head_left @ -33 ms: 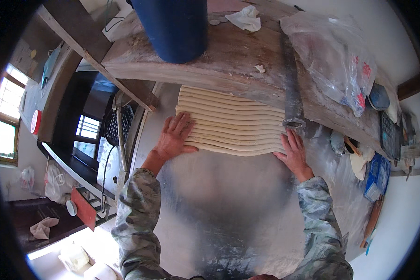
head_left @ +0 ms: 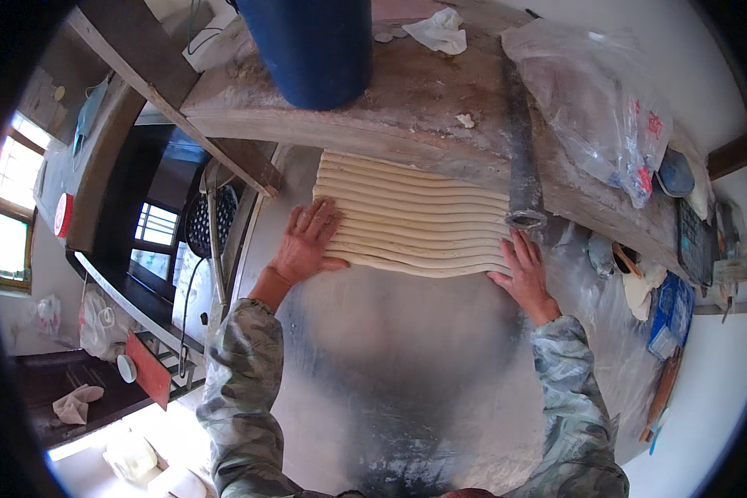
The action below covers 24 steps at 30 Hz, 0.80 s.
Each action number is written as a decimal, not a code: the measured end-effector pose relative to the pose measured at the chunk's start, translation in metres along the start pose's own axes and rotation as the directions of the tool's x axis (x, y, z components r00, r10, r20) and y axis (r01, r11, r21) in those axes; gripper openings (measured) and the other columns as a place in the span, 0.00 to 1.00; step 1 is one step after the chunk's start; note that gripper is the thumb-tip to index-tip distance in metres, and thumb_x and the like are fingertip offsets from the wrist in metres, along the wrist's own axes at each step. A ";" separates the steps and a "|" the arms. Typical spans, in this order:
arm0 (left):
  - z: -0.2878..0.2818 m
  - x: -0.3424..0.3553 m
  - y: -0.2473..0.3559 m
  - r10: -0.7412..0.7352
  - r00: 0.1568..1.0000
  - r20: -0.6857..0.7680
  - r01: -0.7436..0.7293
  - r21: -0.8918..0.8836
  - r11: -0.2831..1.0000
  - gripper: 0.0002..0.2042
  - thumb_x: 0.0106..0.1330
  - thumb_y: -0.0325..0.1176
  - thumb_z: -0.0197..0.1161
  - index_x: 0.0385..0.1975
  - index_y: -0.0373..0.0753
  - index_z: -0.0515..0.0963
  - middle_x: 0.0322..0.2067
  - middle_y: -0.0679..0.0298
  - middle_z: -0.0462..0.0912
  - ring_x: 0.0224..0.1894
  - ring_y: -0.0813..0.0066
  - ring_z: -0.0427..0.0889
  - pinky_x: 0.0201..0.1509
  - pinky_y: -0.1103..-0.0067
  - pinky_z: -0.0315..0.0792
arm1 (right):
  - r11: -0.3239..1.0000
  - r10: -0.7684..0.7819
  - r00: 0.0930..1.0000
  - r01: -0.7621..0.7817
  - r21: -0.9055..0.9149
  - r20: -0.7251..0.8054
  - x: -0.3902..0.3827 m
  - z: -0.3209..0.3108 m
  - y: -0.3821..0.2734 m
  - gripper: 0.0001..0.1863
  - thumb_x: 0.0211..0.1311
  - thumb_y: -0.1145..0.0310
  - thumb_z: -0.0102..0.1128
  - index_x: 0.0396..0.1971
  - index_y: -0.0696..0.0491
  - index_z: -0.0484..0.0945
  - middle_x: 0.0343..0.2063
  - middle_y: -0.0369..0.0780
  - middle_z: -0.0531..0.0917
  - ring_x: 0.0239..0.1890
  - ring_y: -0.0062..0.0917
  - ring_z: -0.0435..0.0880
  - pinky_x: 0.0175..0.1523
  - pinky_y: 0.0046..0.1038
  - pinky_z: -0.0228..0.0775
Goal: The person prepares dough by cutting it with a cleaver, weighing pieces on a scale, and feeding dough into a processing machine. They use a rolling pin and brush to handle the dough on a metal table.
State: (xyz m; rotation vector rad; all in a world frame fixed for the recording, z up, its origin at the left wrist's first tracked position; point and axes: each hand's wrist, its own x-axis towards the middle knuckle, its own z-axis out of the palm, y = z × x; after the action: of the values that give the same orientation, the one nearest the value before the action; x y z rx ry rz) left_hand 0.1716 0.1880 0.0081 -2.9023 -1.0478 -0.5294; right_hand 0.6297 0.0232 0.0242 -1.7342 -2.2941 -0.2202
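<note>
Long pale dough ropes [head_left: 415,220] lie side by side in a flat block on the metal worktop [head_left: 390,349], running left to right. My left hand [head_left: 305,245] rests open at their left ends, its fingers lying over the edge of the block and the thumb along the nearest rope. At the opposite end, my right hand [head_left: 523,270] touches the right ends with its fingers stretched out. Neither hand grips anything. The far right corner of the dough is partly hidden behind a dark pipe [head_left: 523,166].
A wooden shelf [head_left: 423,91] overhangs the dough's far side. On it stand a blue bucket [head_left: 311,54], a crumpled white cloth [head_left: 440,31] and a clear plastic bag [head_left: 589,100]. A black perforated ladle [head_left: 207,220] hangs at left; a blue package [head_left: 672,315] is at right.
</note>
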 end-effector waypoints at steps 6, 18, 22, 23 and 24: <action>-0.014 0.040 0.006 -0.013 0.982 -0.189 0.011 -0.012 1.000 0.40 0.53 0.61 0.67 0.61 0.39 0.73 0.66 0.51 0.67 0.70 0.52 0.63 0.69 0.49 0.58 | 0.994 0.103 0.993 -0.100 0.048 -0.061 0.065 -0.003 0.020 0.30 0.58 0.62 0.66 0.61 0.56 0.73 0.56 0.50 0.77 0.60 0.46 0.74 0.62 0.46 0.67; 0.089 0.185 -0.050 -0.260 0.965 -0.027 0.257 -0.077 0.963 0.31 0.64 0.59 0.60 0.58 0.41 0.77 0.61 0.52 0.75 0.66 0.53 0.68 0.70 0.51 0.57 | 0.975 0.222 0.971 -0.222 0.014 -0.089 0.135 0.043 0.078 0.22 0.62 0.61 0.61 0.53 0.56 0.77 0.49 0.50 0.80 0.53 0.48 0.77 0.58 0.47 0.67; 0.084 0.163 -0.053 -0.254 0.966 -0.043 0.250 -0.088 0.964 0.30 0.65 0.59 0.59 0.58 0.43 0.77 0.61 0.53 0.75 0.66 0.53 0.68 0.70 0.51 0.56 | 0.975 0.220 0.972 -0.221 0.000 -0.085 0.122 0.052 0.082 0.19 0.63 0.61 0.60 0.50 0.56 0.78 0.47 0.50 0.81 0.51 0.49 0.78 0.57 0.48 0.67; 0.078 0.156 -0.054 -0.255 0.966 -0.040 0.251 -0.075 0.965 0.29 0.65 0.59 0.58 0.58 0.43 0.77 0.61 0.54 0.75 0.66 0.53 0.68 0.71 0.51 0.55 | 0.976 0.215 0.973 -0.216 -0.002 -0.088 0.121 0.055 0.082 0.18 0.63 0.61 0.60 0.49 0.56 0.78 0.46 0.50 0.81 0.50 0.49 0.78 0.56 0.48 0.68; 0.067 0.155 -0.042 -0.242 0.970 -0.034 0.239 -0.079 0.968 0.29 0.65 0.59 0.58 0.58 0.44 0.77 0.61 0.54 0.75 0.66 0.53 0.68 0.71 0.51 0.55 | 0.973 0.225 0.970 -0.228 -0.024 -0.087 0.114 0.049 0.089 0.18 0.63 0.61 0.59 0.49 0.55 0.78 0.45 0.50 0.81 0.49 0.49 0.78 0.56 0.48 0.68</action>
State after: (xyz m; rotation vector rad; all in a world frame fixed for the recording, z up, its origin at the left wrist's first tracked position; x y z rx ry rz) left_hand 0.2772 0.3250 -0.0106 -2.8261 -1.4146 -0.6490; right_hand 0.6809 0.1660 0.0078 -1.9461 -2.0240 -0.2829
